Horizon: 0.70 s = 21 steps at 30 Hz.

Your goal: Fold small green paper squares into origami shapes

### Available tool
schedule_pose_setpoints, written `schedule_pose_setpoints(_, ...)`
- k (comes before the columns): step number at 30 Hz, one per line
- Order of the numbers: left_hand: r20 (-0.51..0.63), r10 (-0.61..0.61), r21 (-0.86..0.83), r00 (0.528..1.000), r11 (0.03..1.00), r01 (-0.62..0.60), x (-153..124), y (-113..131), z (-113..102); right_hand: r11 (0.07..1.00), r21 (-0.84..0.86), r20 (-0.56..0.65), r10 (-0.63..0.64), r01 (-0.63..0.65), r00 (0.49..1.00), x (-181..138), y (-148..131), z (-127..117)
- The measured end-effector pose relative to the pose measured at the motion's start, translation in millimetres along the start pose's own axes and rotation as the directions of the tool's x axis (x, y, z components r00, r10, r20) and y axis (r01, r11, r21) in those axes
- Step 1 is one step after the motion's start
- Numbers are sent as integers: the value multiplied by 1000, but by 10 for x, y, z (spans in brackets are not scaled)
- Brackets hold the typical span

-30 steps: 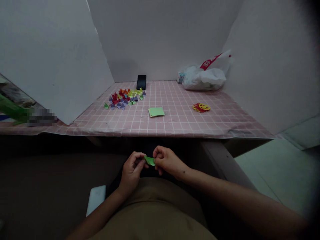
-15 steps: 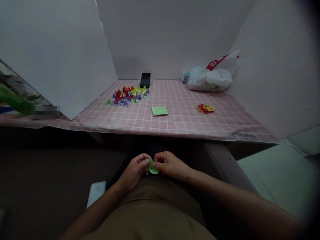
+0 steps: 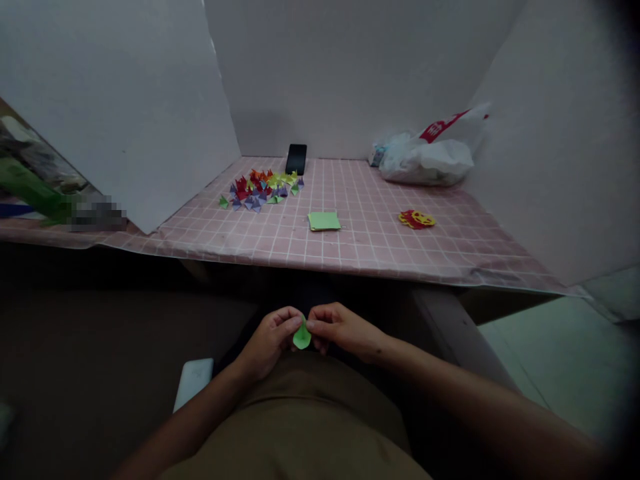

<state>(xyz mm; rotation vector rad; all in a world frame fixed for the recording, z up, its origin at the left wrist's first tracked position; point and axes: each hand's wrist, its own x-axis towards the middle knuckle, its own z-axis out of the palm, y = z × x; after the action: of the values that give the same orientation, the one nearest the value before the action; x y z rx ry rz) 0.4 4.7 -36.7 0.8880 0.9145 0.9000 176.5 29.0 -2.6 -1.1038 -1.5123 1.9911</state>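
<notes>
A small piece of folded green paper [image 3: 302, 338] is held low in front of my body, short of the table edge. My left hand [image 3: 278, 335] pinches its left side between thumb and fingers. On its right side, my right hand [image 3: 336, 327] grips it with thumb and forefinger. Part of the paper is hidden behind the fingertips. Beyond, on the table, lies a stack of green paper squares [image 3: 325, 221], with a yellowish edge showing underneath. Several small folded paper figures [image 3: 257, 190] in red, orange, yellow, purple and green stand grouped at the left.
A dark phone [image 3: 296, 159] leans at the back wall. Red and yellow cut-out shapes [image 3: 417, 219] lie right of the stack. Behind them sits a white plastic bag [image 3: 427, 160]. White panels [image 3: 125, 100] border the pink checked table [image 3: 370, 243]. A white flat device [image 3: 194, 383] rests by my left forearm.
The green paper has turned in my fingers and now shows a rounder, more even face. Both hands stay pinched on it. The view has shifted slightly.
</notes>
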Motion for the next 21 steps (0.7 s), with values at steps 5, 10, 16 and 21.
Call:
schedule_pose_setpoints(5,-6,9,26,1000,1000,-9,-6,-14,-9,999,-38,-31,-1,0,1000,10,15,-1)
schedule_pose_setpoints(10,-2,18,41,1000,999,-18,-2,-43,-38,987,-149,-84,-76,63,994,23,30,2)
schedule_pose_setpoints(16,-30,29,52,999,998,-27,4,-31,-11,977,-198,-138,-112,83,984,16,7,32)
schedule_pose_setpoints(21,-24,26,15,999,1000,-26,-2,-16,23,988,-139,-151,-93,72,984,24,14,39)
